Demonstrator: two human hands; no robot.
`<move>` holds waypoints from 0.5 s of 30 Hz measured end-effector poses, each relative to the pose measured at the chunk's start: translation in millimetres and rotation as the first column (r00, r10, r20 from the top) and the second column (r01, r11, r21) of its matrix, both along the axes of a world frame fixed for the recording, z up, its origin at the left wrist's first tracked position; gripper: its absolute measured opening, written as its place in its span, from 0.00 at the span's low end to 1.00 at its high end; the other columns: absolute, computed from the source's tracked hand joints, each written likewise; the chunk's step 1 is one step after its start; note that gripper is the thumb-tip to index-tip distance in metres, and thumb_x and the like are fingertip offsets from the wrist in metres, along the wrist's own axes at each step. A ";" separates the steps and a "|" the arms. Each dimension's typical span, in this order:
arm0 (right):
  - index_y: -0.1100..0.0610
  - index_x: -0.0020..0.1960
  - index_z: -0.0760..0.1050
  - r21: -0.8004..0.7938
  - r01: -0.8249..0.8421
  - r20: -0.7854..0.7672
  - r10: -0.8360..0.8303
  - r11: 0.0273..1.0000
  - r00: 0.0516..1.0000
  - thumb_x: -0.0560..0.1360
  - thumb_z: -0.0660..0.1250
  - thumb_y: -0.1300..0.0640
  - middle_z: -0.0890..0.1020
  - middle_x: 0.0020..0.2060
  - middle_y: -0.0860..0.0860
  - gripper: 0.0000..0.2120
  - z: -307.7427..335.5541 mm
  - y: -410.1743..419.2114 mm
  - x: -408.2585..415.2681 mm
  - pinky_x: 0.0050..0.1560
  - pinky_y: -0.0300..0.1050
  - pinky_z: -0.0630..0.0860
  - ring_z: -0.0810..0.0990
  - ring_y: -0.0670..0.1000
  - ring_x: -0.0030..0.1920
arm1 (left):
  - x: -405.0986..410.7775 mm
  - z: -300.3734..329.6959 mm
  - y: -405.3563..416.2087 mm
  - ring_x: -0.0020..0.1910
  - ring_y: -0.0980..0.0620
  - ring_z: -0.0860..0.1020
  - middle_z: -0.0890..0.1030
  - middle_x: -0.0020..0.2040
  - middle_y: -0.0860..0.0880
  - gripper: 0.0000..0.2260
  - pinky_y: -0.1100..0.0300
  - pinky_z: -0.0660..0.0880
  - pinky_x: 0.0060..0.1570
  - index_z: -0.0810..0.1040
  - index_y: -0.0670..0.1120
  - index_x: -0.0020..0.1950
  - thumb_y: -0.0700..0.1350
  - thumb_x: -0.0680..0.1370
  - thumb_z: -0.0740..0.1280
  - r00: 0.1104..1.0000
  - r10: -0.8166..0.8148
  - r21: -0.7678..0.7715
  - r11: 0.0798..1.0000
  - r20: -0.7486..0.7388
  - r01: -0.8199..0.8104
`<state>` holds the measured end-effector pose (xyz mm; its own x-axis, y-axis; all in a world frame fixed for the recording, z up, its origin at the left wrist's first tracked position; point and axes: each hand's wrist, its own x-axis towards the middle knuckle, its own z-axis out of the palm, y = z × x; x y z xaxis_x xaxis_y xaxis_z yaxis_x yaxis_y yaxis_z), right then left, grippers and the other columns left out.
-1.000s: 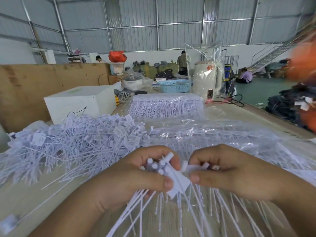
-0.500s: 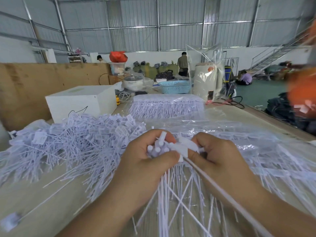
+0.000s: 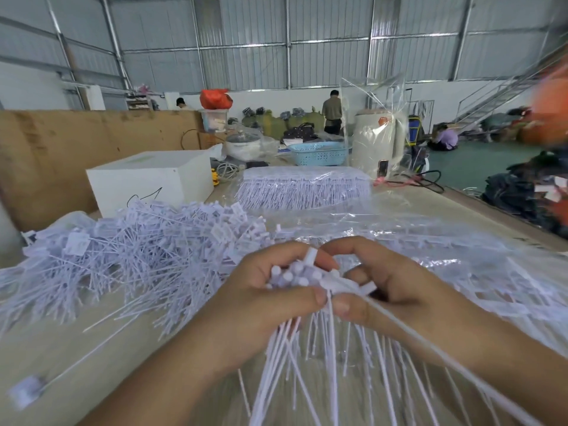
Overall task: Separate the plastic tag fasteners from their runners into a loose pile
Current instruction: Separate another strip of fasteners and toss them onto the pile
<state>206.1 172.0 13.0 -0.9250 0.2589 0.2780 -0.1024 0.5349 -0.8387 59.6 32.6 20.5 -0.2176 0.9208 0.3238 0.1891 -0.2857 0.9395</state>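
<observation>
Centrally, one bunch of white plastic tag fasteners (image 3: 295, 279) sits low in the view, its round heads clustered upward and its thin tails fanning down toward the camera over the table (image 3: 101, 342). Two bare hands meet on it: the left hand (image 3: 261, 299) wraps its curled fingers and thumb around the bunch, while the right hand (image 3: 396, 287) pinches a flat white runner piece (image 3: 347, 285) at the bunch's right edge, thumb below and fingers curled above. To the left lies one large loose pile (image 3: 138, 250) of separated fasteners, too many to count, and a single stray fastener (image 3: 29, 392) lies near the lower left corner. Beyond the hands, clear plastic bags (image 3: 415, 238) of fasteners cover the table, with one neat unopened bundle (image 3: 304, 189) farther back. Further out stand one white box (image 3: 150, 179), one blue basket (image 3: 319, 153) and one cream appliance (image 3: 376, 142) wrapped in clear film. Four people are visible in the distance.
</observation>
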 end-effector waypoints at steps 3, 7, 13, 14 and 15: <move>0.38 0.60 0.72 -0.038 -0.059 -0.003 0.059 0.998 0.998 0.66 0.75 0.42 0.76 0.36 0.63 0.24 -0.5 1.9 0.9 0.36 0.52 0.65 0.71 0.58 0.32 | -6.5 0.5 -2.2 0.30 0.63 0.77 0.82 0.35 0.57 0.10 0.70 0.72 0.31 0.84 0.55 0.45 0.45 0.65 0.72 0.990 -0.135 -0.073 0.988 -0.028 0.133; 0.52 0.45 0.78 0.027 -0.083 0.043 0.082 0.996 0.996 0.65 0.76 0.42 0.76 0.34 0.60 0.17 -1.5 3.1 1.6 0.37 0.50 0.67 0.71 0.55 0.33 | -11.8 2.6 -6.1 0.34 0.66 0.78 0.83 0.38 0.60 0.13 0.72 0.73 0.34 0.84 0.56 0.49 0.42 0.68 0.71 0.966 -0.246 -0.145 0.962 -0.083 0.233; 0.50 0.32 0.72 0.191 0.083 0.063 -0.096 0.978 0.993 0.68 0.73 0.36 0.65 0.25 0.43 0.20 -3.8 8.9 2.2 0.31 0.41 0.61 0.65 0.44 0.28 | -4.0 -1.3 0.3 0.35 0.65 0.78 0.83 0.38 0.59 0.09 0.74 0.72 0.34 0.84 0.57 0.44 0.48 0.65 0.74 0.991 -0.083 -0.104 0.992 -0.103 0.072; 0.51 0.33 0.73 0.204 0.088 0.062 -0.103 0.975 0.993 0.69 0.72 0.36 0.66 0.25 0.43 0.20 -2.0 6.0 1.0 0.31 0.40 0.62 0.65 0.44 0.28 | -3.3 -2.0 1.4 0.35 0.64 0.78 0.83 0.37 0.58 0.09 0.73 0.72 0.33 0.84 0.56 0.44 0.47 0.65 0.75 0.994 -0.060 -0.103 0.993 -0.090 0.051; 0.52 0.35 0.74 0.196 0.090 0.069 -0.106 0.976 0.992 0.69 0.71 0.36 0.67 0.25 0.42 0.20 0.8 2.2 0.5 0.32 0.39 0.63 0.66 0.44 0.28 | -3.5 -2.3 2.4 0.34 0.62 0.78 0.83 0.37 0.56 0.09 0.71 0.72 0.33 0.85 0.54 0.44 0.45 0.65 0.75 0.997 -0.034 -0.103 0.994 -0.070 0.026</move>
<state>206.6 174.2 13.9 -0.9186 0.2982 0.2593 0.0203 0.6911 -0.7225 56.0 35.0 18.2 -0.1689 0.9557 0.2412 0.2501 -0.1952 0.9484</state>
